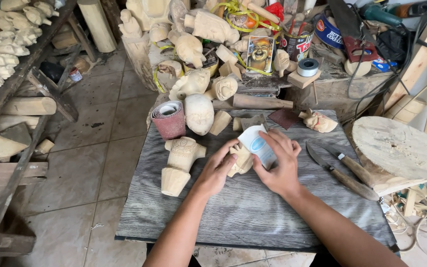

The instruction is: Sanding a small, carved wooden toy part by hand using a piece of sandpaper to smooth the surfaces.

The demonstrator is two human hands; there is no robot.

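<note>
1. Small pale wood carving [240,160] sits at the middle of the grey plank worktop [253,212], gripped between both our hands.
2. Our left hand [217,170] is curled closed around the carving's left side, steadying it.
3. Our right hand [277,160] pinches a folded sheet of sandpaper [258,143], pale backing up, pressed on the carving.
4. We judge sanding is under way; the coming stroke needs a firm hold and light, even pressure.
5. Nearby lie a sandpaper roll [169,118], a carved wooden figure [180,165], two knives [344,170] and a log slab [399,151].
6. Unfinished carvings crowd the cluttered bench [322,84] and rack [6,44] above a tiled floor [100,123].
</note>
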